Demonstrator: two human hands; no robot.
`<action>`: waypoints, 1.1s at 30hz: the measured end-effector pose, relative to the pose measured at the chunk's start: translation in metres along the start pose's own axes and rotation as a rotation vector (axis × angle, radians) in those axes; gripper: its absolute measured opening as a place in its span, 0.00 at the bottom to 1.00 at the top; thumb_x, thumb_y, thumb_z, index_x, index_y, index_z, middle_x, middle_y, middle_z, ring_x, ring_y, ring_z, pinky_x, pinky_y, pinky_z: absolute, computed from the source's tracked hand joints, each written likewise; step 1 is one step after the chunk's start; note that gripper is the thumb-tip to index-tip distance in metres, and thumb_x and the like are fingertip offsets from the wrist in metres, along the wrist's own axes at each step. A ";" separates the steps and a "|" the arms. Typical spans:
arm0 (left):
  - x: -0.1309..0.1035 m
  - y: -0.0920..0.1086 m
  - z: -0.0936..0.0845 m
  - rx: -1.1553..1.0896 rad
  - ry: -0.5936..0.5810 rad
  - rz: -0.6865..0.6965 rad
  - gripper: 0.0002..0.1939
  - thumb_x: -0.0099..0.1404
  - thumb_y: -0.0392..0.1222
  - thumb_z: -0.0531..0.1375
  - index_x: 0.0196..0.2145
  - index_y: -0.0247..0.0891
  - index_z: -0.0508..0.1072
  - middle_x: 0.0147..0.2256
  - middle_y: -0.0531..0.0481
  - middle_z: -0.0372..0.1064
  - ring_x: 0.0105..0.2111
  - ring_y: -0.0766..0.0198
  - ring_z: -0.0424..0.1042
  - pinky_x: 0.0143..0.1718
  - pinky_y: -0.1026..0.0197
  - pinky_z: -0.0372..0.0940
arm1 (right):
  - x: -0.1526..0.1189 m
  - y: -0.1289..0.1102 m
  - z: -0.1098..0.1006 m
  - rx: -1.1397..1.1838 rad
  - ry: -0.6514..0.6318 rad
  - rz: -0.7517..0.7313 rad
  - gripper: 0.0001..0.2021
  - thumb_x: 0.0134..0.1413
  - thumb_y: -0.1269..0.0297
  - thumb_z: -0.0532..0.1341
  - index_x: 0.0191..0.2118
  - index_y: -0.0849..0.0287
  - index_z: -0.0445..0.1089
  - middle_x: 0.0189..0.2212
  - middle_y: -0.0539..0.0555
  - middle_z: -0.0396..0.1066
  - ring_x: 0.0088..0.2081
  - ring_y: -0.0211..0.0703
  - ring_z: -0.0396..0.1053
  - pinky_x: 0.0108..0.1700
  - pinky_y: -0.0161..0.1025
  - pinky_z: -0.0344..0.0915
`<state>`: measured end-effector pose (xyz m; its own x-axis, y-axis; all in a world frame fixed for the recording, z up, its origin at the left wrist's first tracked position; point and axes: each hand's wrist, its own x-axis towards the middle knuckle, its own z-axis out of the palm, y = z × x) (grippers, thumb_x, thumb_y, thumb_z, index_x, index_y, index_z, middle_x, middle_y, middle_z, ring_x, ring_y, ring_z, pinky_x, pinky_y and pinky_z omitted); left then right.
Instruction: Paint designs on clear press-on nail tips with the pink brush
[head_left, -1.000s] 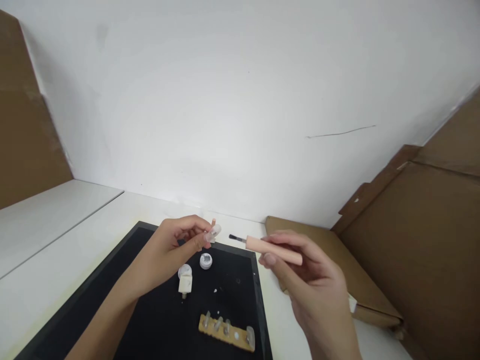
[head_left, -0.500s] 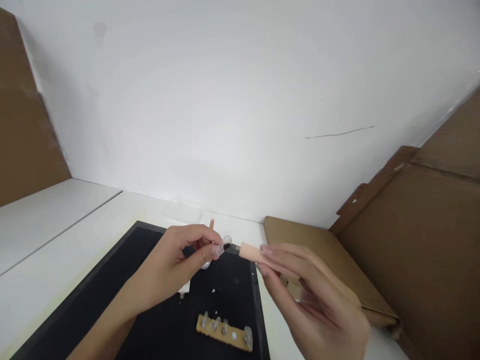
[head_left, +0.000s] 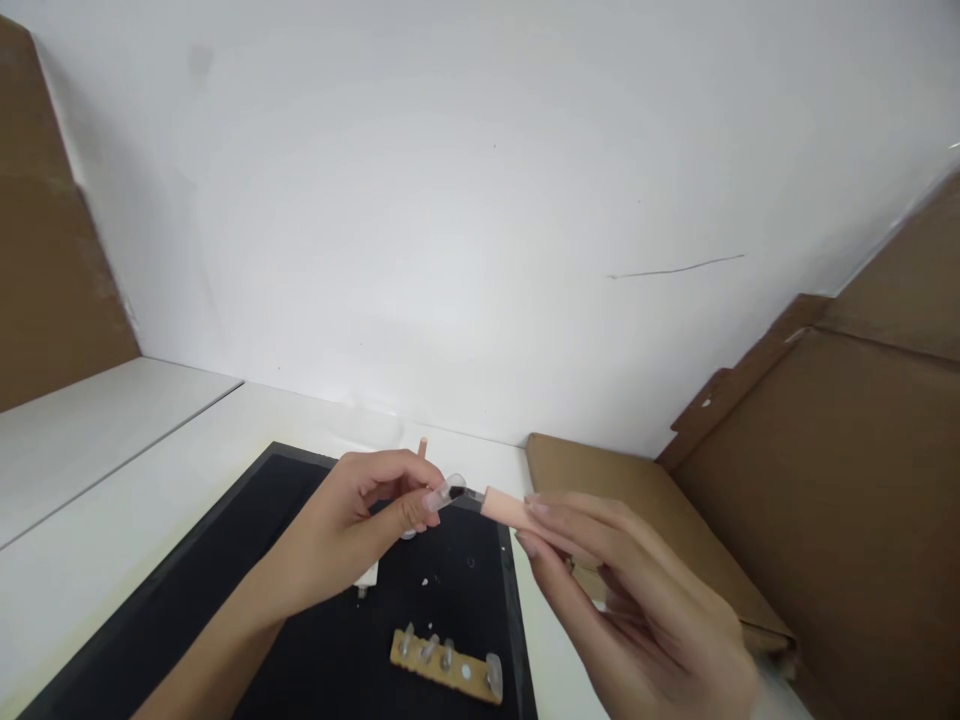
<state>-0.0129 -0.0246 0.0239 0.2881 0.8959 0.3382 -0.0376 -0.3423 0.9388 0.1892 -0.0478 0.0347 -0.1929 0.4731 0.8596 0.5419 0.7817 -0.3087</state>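
Observation:
Between the thumb and fingers of my left hand (head_left: 375, 510) is a clear false nail tip (head_left: 448, 493). My right hand (head_left: 630, 590) pinches the pale pink handle of a small nail polish brush (head_left: 506, 508). Its dark bristle end meets the clear nail tip, seemingly on its surface. Below my hands, a tan strip (head_left: 450, 680) lies on the black mat (head_left: 337, 660). Several clear nail tips (head_left: 429, 650) stand along that strip, with a pale round spot between two of them. Part of a white object (head_left: 369, 578) shows under my left hand, mostly hidden.
Behind my left hand rises a thin pinkish stick-like thing (head_left: 423, 447). A cardboard box (head_left: 600, 460) lies at the right, near taller cardboard (head_left: 847, 470). More cardboard (head_left: 60, 230) stands at the left. A white wall (head_left: 450, 200) closes the back of the white table (head_left: 187, 420).
The brush and nail tip have shifted very slightly, and more of the clear nail tip shows at my left fingertips. Both hands keep their grip.

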 end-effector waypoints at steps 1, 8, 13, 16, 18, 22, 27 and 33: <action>0.000 0.000 0.000 -0.004 0.012 0.002 0.08 0.65 0.44 0.60 0.31 0.38 0.75 0.26 0.50 0.71 0.27 0.64 0.69 0.30 0.64 0.64 | -0.001 0.000 0.000 -0.031 0.010 0.002 0.12 0.53 0.79 0.62 0.40 0.55 0.72 0.35 0.53 0.74 0.35 0.40 0.73 0.34 0.34 0.71; 0.005 -0.004 0.000 -0.019 0.037 0.016 0.08 0.64 0.44 0.61 0.31 0.38 0.75 0.25 0.52 0.70 0.26 0.66 0.68 0.29 0.65 0.63 | -0.004 -0.006 -0.002 0.055 0.007 0.009 0.13 0.52 0.79 0.62 0.41 0.55 0.72 0.36 0.53 0.74 0.36 0.41 0.73 0.32 0.34 0.71; 0.002 -0.004 0.000 0.014 0.032 0.032 0.08 0.65 0.42 0.60 0.30 0.39 0.75 0.24 0.52 0.70 0.26 0.66 0.67 0.29 0.65 0.63 | -0.004 -0.004 0.000 -0.082 0.027 0.008 0.11 0.53 0.78 0.62 0.40 0.56 0.72 0.36 0.54 0.74 0.34 0.40 0.73 0.32 0.33 0.72; 0.002 -0.005 -0.002 0.044 0.043 0.029 0.07 0.65 0.42 0.60 0.31 0.39 0.75 0.24 0.53 0.70 0.27 0.66 0.68 0.30 0.66 0.62 | -0.005 -0.004 0.000 -0.107 0.091 0.045 0.11 0.52 0.78 0.63 0.39 0.55 0.72 0.36 0.55 0.75 0.36 0.43 0.74 0.34 0.36 0.72; 0.003 -0.006 -0.002 0.067 0.070 0.042 0.08 0.66 0.42 0.59 0.31 0.39 0.74 0.25 0.53 0.69 0.27 0.66 0.67 0.30 0.65 0.62 | -0.005 -0.007 0.000 -0.043 0.090 0.055 0.12 0.52 0.79 0.62 0.40 0.55 0.72 0.36 0.54 0.75 0.36 0.43 0.74 0.33 0.36 0.72; 0.006 -0.003 0.000 0.128 0.097 0.099 0.08 0.66 0.41 0.58 0.30 0.37 0.74 0.24 0.53 0.67 0.25 0.67 0.65 0.28 0.65 0.60 | -0.002 -0.014 0.001 -0.017 -0.027 -0.019 0.13 0.53 0.79 0.61 0.41 0.54 0.71 0.35 0.53 0.74 0.32 0.39 0.74 0.29 0.32 0.72; 0.005 -0.003 0.003 0.196 0.116 0.171 0.07 0.65 0.37 0.58 0.29 0.37 0.73 0.24 0.55 0.67 0.25 0.69 0.65 0.28 0.67 0.59 | -0.001 -0.006 0.001 -0.121 0.073 -0.014 0.13 0.52 0.80 0.63 0.40 0.56 0.72 0.36 0.54 0.75 0.35 0.41 0.74 0.34 0.35 0.73; 0.005 -0.003 0.000 0.268 0.126 0.220 0.07 0.66 0.35 0.57 0.29 0.37 0.73 0.24 0.55 0.68 0.24 0.70 0.66 0.28 0.68 0.59 | -0.003 -0.011 -0.002 0.032 -0.024 0.000 0.13 0.52 0.80 0.63 0.41 0.56 0.72 0.36 0.53 0.73 0.35 0.39 0.73 0.32 0.31 0.72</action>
<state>-0.0111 -0.0191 0.0225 0.1799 0.8146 0.5515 0.1715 -0.5780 0.7978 0.1857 -0.0585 0.0367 -0.2125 0.4823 0.8498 0.5152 0.7943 -0.3220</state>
